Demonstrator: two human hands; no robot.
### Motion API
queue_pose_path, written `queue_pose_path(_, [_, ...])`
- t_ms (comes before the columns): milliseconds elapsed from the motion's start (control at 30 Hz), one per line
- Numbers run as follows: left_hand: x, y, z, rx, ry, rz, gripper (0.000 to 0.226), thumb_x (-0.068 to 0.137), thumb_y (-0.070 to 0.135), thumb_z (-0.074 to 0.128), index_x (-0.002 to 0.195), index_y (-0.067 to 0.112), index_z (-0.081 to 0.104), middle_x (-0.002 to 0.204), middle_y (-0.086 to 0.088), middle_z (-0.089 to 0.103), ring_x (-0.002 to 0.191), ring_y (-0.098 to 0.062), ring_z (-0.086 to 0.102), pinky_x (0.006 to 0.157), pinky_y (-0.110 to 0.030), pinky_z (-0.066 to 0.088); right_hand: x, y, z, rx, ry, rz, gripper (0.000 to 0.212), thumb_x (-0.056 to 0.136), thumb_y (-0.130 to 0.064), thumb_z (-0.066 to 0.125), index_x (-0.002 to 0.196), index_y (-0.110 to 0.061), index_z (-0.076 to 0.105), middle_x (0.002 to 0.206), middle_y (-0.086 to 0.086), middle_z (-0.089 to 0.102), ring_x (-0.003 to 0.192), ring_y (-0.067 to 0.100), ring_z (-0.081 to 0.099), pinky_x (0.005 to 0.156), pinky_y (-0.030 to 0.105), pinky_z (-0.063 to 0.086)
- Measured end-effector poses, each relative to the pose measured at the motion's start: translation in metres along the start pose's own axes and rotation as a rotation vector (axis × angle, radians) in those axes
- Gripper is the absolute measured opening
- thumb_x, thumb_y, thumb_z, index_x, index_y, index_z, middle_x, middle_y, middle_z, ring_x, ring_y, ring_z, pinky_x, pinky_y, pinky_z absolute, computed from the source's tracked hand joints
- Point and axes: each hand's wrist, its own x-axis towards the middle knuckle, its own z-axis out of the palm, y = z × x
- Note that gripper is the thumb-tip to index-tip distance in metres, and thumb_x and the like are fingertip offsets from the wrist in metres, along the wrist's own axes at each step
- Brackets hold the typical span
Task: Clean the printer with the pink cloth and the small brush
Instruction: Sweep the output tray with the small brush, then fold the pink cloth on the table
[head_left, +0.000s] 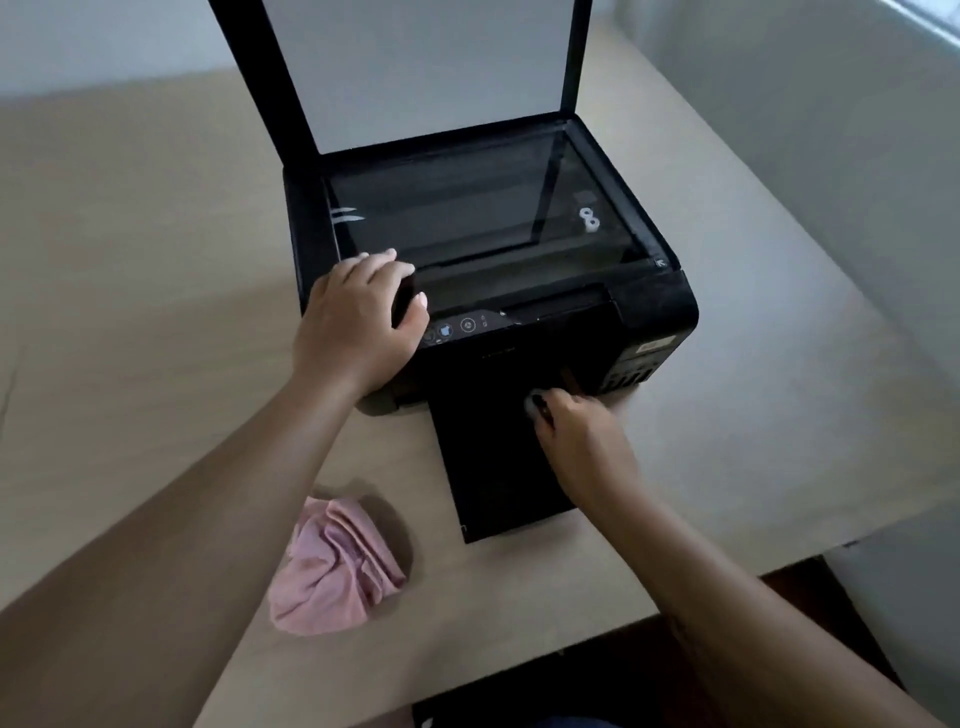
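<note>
A black printer (654, 301) stands on the beige table with its scanner lid (415, 67) raised upright and the glass (467, 208) exposed. Its black output tray (493, 467) is pulled out toward me. My left hand (358, 322) grips the printer's front left corner, fingers over the top edge. My right hand (576, 431) is closed around a small brush (535, 404), whose pale tip touches the tray close to the printer's front opening. The crumpled pink cloth (332, 566) lies on the table near me, left of the tray, held by neither hand.
The beige table (156, 312) stretches left of and behind the printer. Its right edge runs diagonally past the printer, with a pale wall (831, 130) beyond. Dark floor (779, 623) shows below the table's near right corner.
</note>
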Motion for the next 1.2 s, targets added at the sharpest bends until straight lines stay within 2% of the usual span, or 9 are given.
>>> queue_pose_path(100, [-0.029, 0.002, -0.002, -0.029, 0.106, 0.057, 0.042, 0.094, 0.038, 0.044, 0.127, 0.015, 0.057, 0.137, -0.004, 0.056, 0.133, -0.026, 0.042, 0.112, -0.041, 0.028, 0.001, -0.021, 0.01, 0.215, -0.317, -0.273, 0.024, 0.095, -0.032, 0.057, 0.114, -0.021, 0.067, 0.093, -0.002, 0.068, 0.086, 0.019, 0.065, 0.073, 0.036, 0.055])
queue_pose_path(233, [-0.111, -0.009, 0.012, -0.046, 0.293, -0.126, 0.039, 0.093, 0.028, 0.049, 0.128, 0.012, 0.05, 0.139, -0.012, 0.047, 0.131, -0.035, 0.039, 0.11, -0.044, 0.024, 0.012, -0.025, 0.023, 0.309, -0.206, -0.313, 0.028, 0.089, -0.02, 0.062, 0.116, -0.022, 0.068, 0.096, 0.002, 0.07, 0.089, 0.019, 0.064, 0.072, 0.034, 0.055])
queue_pose_path(533, [-0.24, -0.054, 0.025, -0.248, -0.292, -0.597, 0.038, 0.078, 0.045, 0.055, 0.107, 0.023, 0.065, 0.111, 0.005, 0.064, 0.105, -0.023, 0.052, 0.096, -0.033, 0.037, 0.032, -0.095, 0.093, -0.186, -0.342, -0.631, 0.038, 0.094, -0.031, 0.05, 0.132, -0.027, 0.048, 0.124, 0.002, 0.061, 0.12, 0.027, 0.049, 0.092, 0.035, 0.042])
queue_pose_path(667, [-0.243, -0.048, 0.017, -0.399, -0.194, -0.718, 0.009, 0.075, 0.04, 0.061, 0.077, 0.037, 0.053, 0.08, 0.006, 0.057, 0.078, -0.019, 0.053, 0.068, -0.036, 0.042, 0.033, -0.104, 0.108, -0.295, -0.418, -0.624, 0.047, 0.095, -0.036, 0.052, 0.141, -0.033, 0.039, 0.129, 0.002, 0.054, 0.126, 0.027, 0.041, 0.1, 0.04, 0.04])
queue_pose_path(767, [-0.246, -0.054, 0.014, -0.477, -0.045, -0.743, 0.027, 0.079, 0.02, 0.068, 0.065, 0.036, 0.051, 0.067, 0.006, 0.053, 0.065, -0.015, 0.051, 0.059, -0.031, 0.038, 0.027, -0.108, 0.11, -0.342, -0.45, -0.577, 0.047, 0.095, -0.04, 0.052, 0.141, -0.039, 0.041, 0.134, 0.0, 0.047, 0.124, 0.025, 0.039, 0.1, 0.039, 0.039])
queue_pose_path(867, [-0.248, -0.063, 0.006, -0.486, -0.001, -0.712, 0.011, 0.081, 0.006, 0.065, 0.082, 0.016, 0.07, 0.085, 0.002, 0.063, 0.083, -0.022, 0.059, 0.073, -0.036, 0.046, 0.019, -0.126, 0.108, -0.25, -0.367, -0.643, 0.041, 0.096, -0.037, 0.049, 0.137, -0.039, 0.046, 0.142, -0.005, 0.042, 0.123, 0.023, 0.038, 0.101, 0.038, 0.038])
queue_pose_path(967, [-0.248, -0.078, -0.013, -0.384, 0.001, -0.658, 0.015, 0.087, 0.015, 0.065, 0.098, 0.013, 0.075, 0.121, -0.001, 0.065, 0.111, -0.027, 0.054, 0.097, -0.037, 0.043, 0.013, -0.167, 0.103, 0.045, -0.657, -0.75, 0.046, 0.097, -0.035, 0.048, 0.142, -0.039, 0.041, 0.144, -0.011, 0.046, 0.128, 0.016, 0.042, 0.108, 0.034, 0.035])
queue_pose_path(1067, [-0.245, -0.094, -0.045, -0.414, 0.019, -0.605, 0.014, 0.09, 0.03, 0.058, 0.083, 0.023, 0.068, 0.096, 0.006, 0.067, 0.103, -0.022, 0.056, 0.089, -0.034, 0.043, 0.015, -0.202, 0.094, 0.307, -0.961, -0.554, 0.037, 0.093, -0.037, 0.059, 0.129, -0.037, 0.054, 0.118, -0.013, 0.063, 0.106, 0.0, 0.059, 0.087, 0.018, 0.051])
queue_pose_path(1200, [-0.248, -0.126, -0.092, -0.25, -0.01, -0.539, 0.011, 0.09, 0.033, 0.063, 0.081, 0.026, 0.063, 0.073, 0.009, 0.06, 0.081, -0.021, 0.055, 0.071, -0.032, 0.038, 0.026, -0.241, 0.08, 0.231, -0.763, -0.614, 0.005, 0.089, -0.014, 0.064, 0.092, -0.011, 0.067, 0.09, 0.007, 0.067, 0.078, 0.018, 0.056, 0.059, 0.01, 0.039])
